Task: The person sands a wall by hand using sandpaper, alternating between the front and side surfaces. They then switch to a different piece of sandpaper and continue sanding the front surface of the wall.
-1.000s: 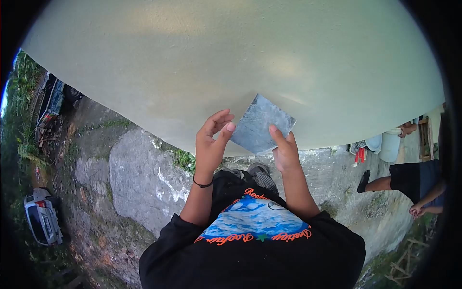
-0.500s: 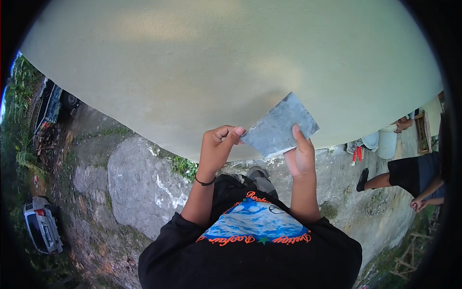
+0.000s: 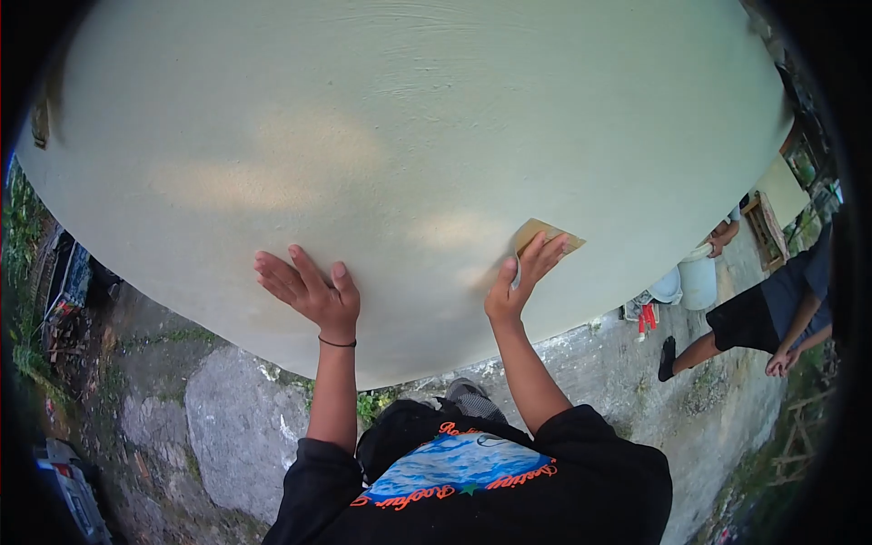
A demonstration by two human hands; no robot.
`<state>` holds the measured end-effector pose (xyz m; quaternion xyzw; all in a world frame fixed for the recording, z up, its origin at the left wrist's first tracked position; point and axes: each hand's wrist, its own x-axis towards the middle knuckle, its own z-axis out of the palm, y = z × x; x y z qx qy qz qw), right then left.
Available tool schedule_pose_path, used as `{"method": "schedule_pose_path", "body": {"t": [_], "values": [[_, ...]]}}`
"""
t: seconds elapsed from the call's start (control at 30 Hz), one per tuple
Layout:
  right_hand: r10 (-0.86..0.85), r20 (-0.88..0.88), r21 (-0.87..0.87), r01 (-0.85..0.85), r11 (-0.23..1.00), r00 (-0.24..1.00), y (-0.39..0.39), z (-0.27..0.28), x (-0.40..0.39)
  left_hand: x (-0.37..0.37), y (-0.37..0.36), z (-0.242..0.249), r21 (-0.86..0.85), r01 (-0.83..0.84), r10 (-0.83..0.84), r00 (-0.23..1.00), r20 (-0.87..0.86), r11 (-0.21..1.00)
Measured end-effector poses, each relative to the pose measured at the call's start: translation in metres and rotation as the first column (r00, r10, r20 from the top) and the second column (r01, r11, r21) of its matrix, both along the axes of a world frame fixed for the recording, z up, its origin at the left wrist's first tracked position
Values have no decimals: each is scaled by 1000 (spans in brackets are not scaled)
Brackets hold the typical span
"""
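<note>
A large pale, smooth wall fills the upper part of the head view, with faint ridges near its top. My left hand rests on it, open, fingers spread and nothing held; a thin dark band circles that wrist. Further right, my right hand holds a piece of sandpaper against the wall. The tan backing faces me, and one edge curls up by the thumb. My fingers cover much of the sheet, and the side toward the wall is hidden.
To the right, a person in dark shorts stands with hands together. Another person's hand is by a white bucket. A red-handled item lies near it. At lower left are a flat rock and a parked car.
My left hand has let go of the sandpaper and moved left onto the wall. My right hand has turned the sheet, grey face to tan backing, and brought it against the wall.
</note>
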<state>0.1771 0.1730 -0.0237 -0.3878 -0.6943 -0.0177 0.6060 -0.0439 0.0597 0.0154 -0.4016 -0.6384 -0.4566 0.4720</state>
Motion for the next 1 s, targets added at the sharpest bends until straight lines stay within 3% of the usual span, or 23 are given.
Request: {"method": "schedule_pose_path", "body": {"t": [0.1, 0.23, 0.33, 0.4, 0.47, 0.5, 0.53, 0.6, 0.67, 0.73, 0.77, 0.83, 0.9, 0.97, 1.0], "values": [[-154, -59, 176, 162, 971, 986, 44, 83, 30, -2, 4, -6, 5, -27, 27, 1000, -7, 1000], [-173, -304, 149, 226, 963, 937, 91, 202, 77, -2, 5, -2, 32, -52, 55, 996, -74, 998], [-178, -367, 118, 236, 965, 913, 88, 242, 71, -2, 4, -5, 38, -33, 34, 999, -41, 999], [-170, -80, 325, 187, 927, 982, 61, 229, 38, 0, 4, -2, 56, -9, 11, 999, -51, 998], [-153, 318, 468, -15, 884, 936, 32, 185, 8, -1, 2, -3, 33, -42, 44, 997, -59, 999], [-173, 431, 546, -103, 831, 886, 30, 171, 4, 0, 2, -1, 37, -35, 37, 998, -59, 999], [-189, 424, 548, -85, 832, 886, 38, 168, 14, -1, 0, -2, 39, -17, 20, 998, -67, 999], [-181, 345, 542, -38, 839, 921, 64, 188, 52, -3, 1, -4, 22, -33, 35, 996, -78, 999], [-92, -3, 447, 84, 891, 996, 98, 231, 94, -2, 2, -6, 28, -24, 26, 998, -64, 999], [-5, -360, 307, 123, 944, 933, 136, 260, 132, -2, 1, -7, 20, -45, 47, 996, -70, 999], [-12, -362, 311, 133, 941, 932, 143, 268, 138, -2, 0, -5, 23, -39, 40, 997, -72, 999], [-93, -492, 154, 192, 969, 866, 144, 282, 142, -3, 0, -4, 33, -29, 32, 996, -78, 999], [-94, -372, 229, 190, 955, 923, 128, 268, 114, -2, -1, -8, 38, -27, 30, 997, -73, 999], [-120, 35, 388, 97, 917, 992, 77, 237, 70, -5, -1, -12, -6, -37, 36, 998, -51, 999], [-183, 246, 448, 55, 892, 952, 61, 215, 53, -6, -1, -12, 3, -38, 38, 998, -53, 999]]}}
